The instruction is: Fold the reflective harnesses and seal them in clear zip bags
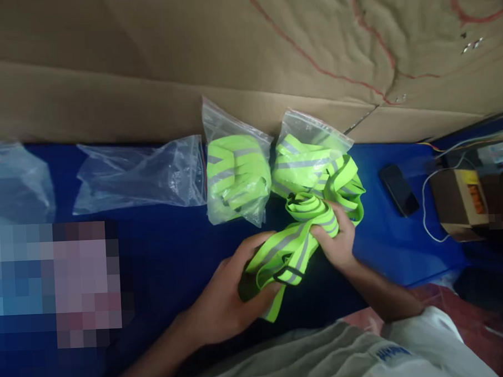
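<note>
A neon-yellow reflective strap (279, 243) with grey stripes and a black buckle is stretched between my two hands above the blue table. My left hand (231, 292) grips its lower folds, fingers behind and thumb in front near the buckle. Around the rolled upper end, my right hand (337, 237) is closed, thumb on top. Just beyond lies a clear zip bag (308, 152) with similar strap in it. More loose yellow strap (347, 184) lies beside that bag, partly behind my right hand. Another filled zip bag (238, 178) rests to its left.
An empty-looking clear bag (151, 173) lies at the left, with more clear plastic (18, 182) farther left. At the right are a black phone (399, 189), a white cable (425, 203) and a small cardboard box (456, 202). Brown cardboard (167, 86) walls the back. A blurred patch covers the lower left.
</note>
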`<action>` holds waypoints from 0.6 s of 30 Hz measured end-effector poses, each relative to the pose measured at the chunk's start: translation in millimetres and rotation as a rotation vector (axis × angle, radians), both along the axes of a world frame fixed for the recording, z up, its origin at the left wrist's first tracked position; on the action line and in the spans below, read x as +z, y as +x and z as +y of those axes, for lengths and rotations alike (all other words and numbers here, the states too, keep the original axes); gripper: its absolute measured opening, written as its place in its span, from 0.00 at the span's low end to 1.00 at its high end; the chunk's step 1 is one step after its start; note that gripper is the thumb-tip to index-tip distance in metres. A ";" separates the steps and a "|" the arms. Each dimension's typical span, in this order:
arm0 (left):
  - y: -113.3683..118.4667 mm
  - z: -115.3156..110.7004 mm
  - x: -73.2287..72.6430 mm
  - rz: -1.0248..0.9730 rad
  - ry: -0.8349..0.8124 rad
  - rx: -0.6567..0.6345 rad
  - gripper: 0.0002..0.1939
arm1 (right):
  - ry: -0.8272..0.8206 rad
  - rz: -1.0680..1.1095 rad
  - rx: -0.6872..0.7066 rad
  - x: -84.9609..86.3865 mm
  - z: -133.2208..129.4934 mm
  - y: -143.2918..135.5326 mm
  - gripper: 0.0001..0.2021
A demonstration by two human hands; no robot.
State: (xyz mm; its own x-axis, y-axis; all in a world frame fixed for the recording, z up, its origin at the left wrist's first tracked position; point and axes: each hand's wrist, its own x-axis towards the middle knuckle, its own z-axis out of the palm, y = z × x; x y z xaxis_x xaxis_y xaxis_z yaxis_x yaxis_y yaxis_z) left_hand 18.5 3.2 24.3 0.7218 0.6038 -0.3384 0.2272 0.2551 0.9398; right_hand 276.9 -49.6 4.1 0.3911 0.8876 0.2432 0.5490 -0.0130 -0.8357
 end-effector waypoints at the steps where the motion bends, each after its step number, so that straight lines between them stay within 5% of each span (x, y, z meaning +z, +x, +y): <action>1: -0.3 0.5 -0.3 0.054 0.126 -0.004 0.35 | -0.013 0.027 0.004 -0.5 2.7 1.1 0.21; 4: 1.0 1.9 -2.6 0.191 0.393 0.017 0.32 | -0.029 0.086 0.032 -2.1 7.1 2.8 0.23; 13: 3.1 -6.3 -4.2 0.197 0.829 0.014 0.18 | 0.033 0.178 0.020 -8.3 3.5 -6.8 0.22; 18: -2.6 -7.8 1.7 0.169 0.807 0.029 0.15 | 0.089 0.190 0.056 -5.9 -1.6 -10.2 0.24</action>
